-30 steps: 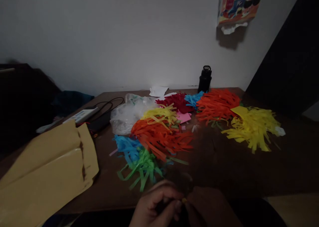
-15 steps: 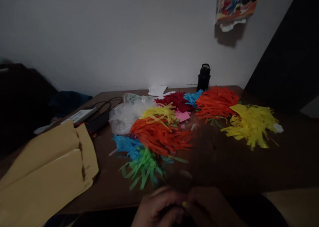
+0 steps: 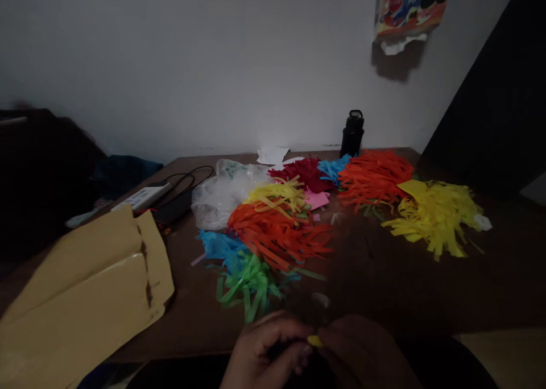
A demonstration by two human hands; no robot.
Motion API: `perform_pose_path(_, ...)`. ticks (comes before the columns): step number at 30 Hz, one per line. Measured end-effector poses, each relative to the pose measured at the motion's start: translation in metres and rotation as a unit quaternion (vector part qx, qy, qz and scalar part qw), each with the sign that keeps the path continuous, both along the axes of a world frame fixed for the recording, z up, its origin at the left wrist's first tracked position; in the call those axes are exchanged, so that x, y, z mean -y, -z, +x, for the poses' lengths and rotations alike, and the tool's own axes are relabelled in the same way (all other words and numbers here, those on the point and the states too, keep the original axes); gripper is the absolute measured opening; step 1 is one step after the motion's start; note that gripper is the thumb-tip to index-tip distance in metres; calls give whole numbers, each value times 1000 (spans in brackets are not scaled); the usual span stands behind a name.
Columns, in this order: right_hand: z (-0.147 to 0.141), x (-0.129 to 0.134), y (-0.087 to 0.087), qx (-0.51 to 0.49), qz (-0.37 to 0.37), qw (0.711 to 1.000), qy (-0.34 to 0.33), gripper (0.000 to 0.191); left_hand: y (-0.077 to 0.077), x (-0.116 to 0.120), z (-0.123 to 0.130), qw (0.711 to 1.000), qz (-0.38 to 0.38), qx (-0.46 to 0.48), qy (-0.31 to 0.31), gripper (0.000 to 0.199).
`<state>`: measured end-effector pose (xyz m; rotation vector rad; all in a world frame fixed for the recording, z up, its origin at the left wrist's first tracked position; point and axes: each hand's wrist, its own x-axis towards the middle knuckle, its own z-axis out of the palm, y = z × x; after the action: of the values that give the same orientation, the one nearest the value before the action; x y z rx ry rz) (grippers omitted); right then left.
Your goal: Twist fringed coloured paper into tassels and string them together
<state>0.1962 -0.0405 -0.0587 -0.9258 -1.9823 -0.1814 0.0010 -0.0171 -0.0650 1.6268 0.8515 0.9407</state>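
Note:
At the bottom of the view, my left hand (image 3: 271, 349) is curled, its index fingertip at one end of a small yellow piece (image 3: 314, 340), probably paper. My right hand (image 3: 364, 349), in deep shadow, is closed on the other end of it. Most of the yellow piece is hidden by the fingers. Just beyond my left hand lie green paper strips (image 3: 253, 281) and blue paper strips (image 3: 222, 247). Behind them spreads an orange-red fringed paper bundle (image 3: 277, 235), with yellow strips (image 3: 277, 193) on top.
A brown padded envelope (image 3: 81, 292) covers the table's left side. A crumpled plastic bag (image 3: 219, 193) sits behind the paper. Farther right are another orange bundle (image 3: 375, 176), a yellow fringed bundle (image 3: 439, 212) and a black bottle (image 3: 352, 136). A power strip (image 3: 143, 195) lies at left.
The view has shifted slightly, moving the table things rightward. More of the yellow piece shows between my fingers. The green strips near my left hand lie a little differently.

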Motion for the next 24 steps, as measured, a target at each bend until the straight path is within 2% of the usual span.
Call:
perform_pose_path(4, -3, 0, -7, 9, 8, 1000, 4, 31, 5, 0, -1, 999, -28, 27, 11, 11)
perform_pose_path(8, -5, -1, -3, -22, 0, 1000, -21, 30, 4, 1, -1, 999, -25, 20, 20, 10)
perform_pose_path(12, -2, -4, -1, -60, -36, 997, -21, 26, -7, -1, 1, 997, 72, -26, -7, 11)
perform_pose_path(15, -2, -4, -3, -62, -74, 995, -33, 33, -15, -3, 2, 983, 171, -57, -30, 16)
perform_pose_path(17, -4, -4, -4, -55, -89, 994, -31, 40, -16, -4, 2, 976, 203, -76, -32, 19)
perform_pose_path(19, -5, -4, -4, -53, -80, 995, -16, 43, -14, -3, 2, 979, 186, -83, -25, 18)
perform_pose_path(23, -6, -3, -2, -54, -71, 996, -5, 43, -10, -1, -1, 996, 40, -75, -4, 11)
perform_pose_path(24, -6, -3, -2, -52, -71, 996, -5, 43, -11, -1, -2, 996, 23, -84, -2, 12)
